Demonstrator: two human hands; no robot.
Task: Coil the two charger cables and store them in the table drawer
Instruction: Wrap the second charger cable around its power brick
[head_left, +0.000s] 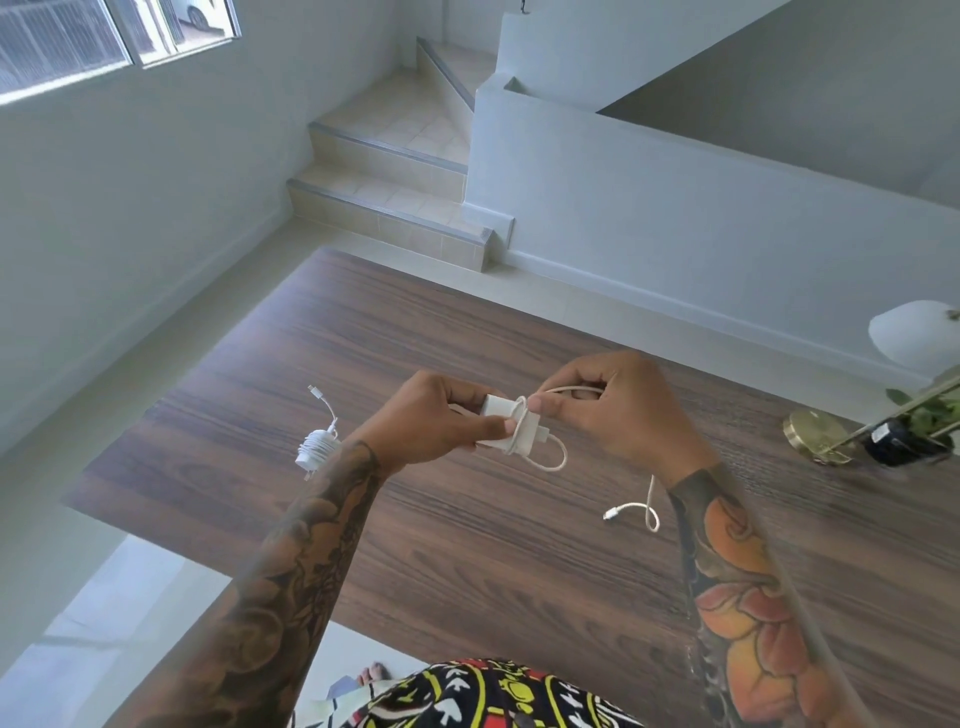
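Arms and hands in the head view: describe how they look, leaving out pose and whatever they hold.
Both arms are bare, with no sleeves, gloves or watch in view. The left forearm carries dense dark tattoo work in black and grey. The right forearm has a colour tattoo with orange and red flower-like shapes outlined in black. The left hand and right hand show no rings.

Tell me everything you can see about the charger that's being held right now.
The held charger is a white plastic-looking block above the wooden table. The left hand grips its body; the right hand pinches its white cable, looped once around the block. The cable's loose end trails onto the table, plug showing.
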